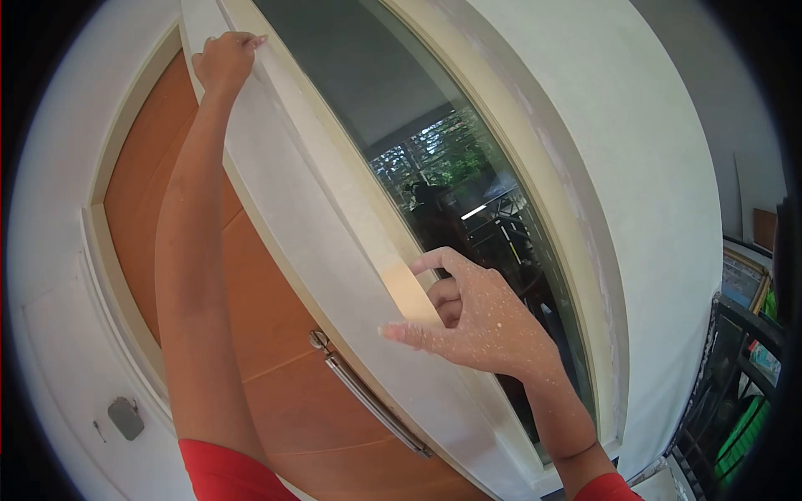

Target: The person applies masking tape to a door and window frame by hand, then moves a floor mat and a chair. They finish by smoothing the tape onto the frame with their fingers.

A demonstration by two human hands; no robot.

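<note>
My left hand [225, 63] is raised high at the wall strip beside the window, its fingers bent and pressed together at the edge of the cream window frame [493, 108]. Whatever is in its fingertips is too small to tell. Lower down, my right hand [484, 321], flecked with pale specks, curls around a pale yellow band that looks like a roll of masking tape [409, 292]. The thumb is below the band and the index finger above it; the other fingers bend in behind. This roll lies over the frame's left side, partly hidden by the hand.
An orange-brown wooden door [276, 334] with a long metal handle [376, 405] is at the left. The window glass [443, 159] reflects trees and dark shapes. White wall [660, 234] curves around at the right, beside a black metal rack [743, 359] and stacked items.
</note>
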